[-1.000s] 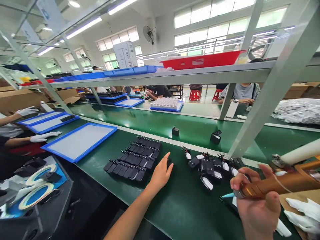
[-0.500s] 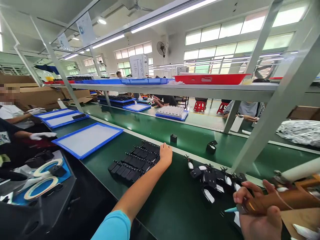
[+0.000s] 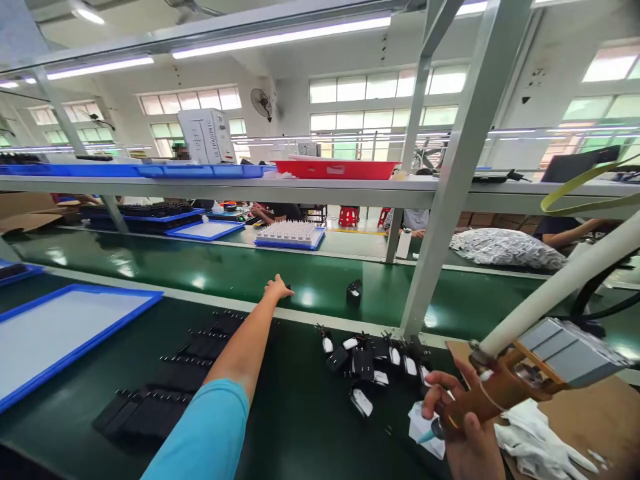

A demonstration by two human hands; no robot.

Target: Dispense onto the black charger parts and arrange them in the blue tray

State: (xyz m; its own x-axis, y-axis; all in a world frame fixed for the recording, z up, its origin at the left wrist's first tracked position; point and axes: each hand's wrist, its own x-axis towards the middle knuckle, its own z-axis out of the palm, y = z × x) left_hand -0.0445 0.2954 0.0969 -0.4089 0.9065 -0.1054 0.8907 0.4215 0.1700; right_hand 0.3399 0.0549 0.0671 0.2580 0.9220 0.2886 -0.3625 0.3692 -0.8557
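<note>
Reaching over the green belt (image 3: 195, 270), my left hand (image 3: 278, 289) closes around a small black box (image 3: 289, 287), mostly hidden by the fingers. Rows of black boxes (image 3: 165, 407) with small pins lie on the bench beneath and left of my left forearm. My right hand (image 3: 463, 413) is wrapped around an amber-brown dispenser (image 3: 490, 400) with a light-blue nozzle (image 3: 427, 435), pointing down left. Between my hands sits a loose cluster of black parts (image 3: 363, 363) with white faces and short wires. Another black box (image 3: 354, 292) stands on the belt.
A white pole (image 3: 540, 287) slopes down to the dispenser. A grey upright (image 3: 450, 160) and shelf edge (image 3: 280, 195) cross in front. White gloves (image 3: 540, 440) lie on cardboard (image 3: 600, 413) at right. A blue-rimmed tray (image 3: 80, 333) is at left.
My left hand has moved from the rows of black boxes out onto the belt, over the nearer black box there. My view has turned right. My right hand keeps the dispenser.
</note>
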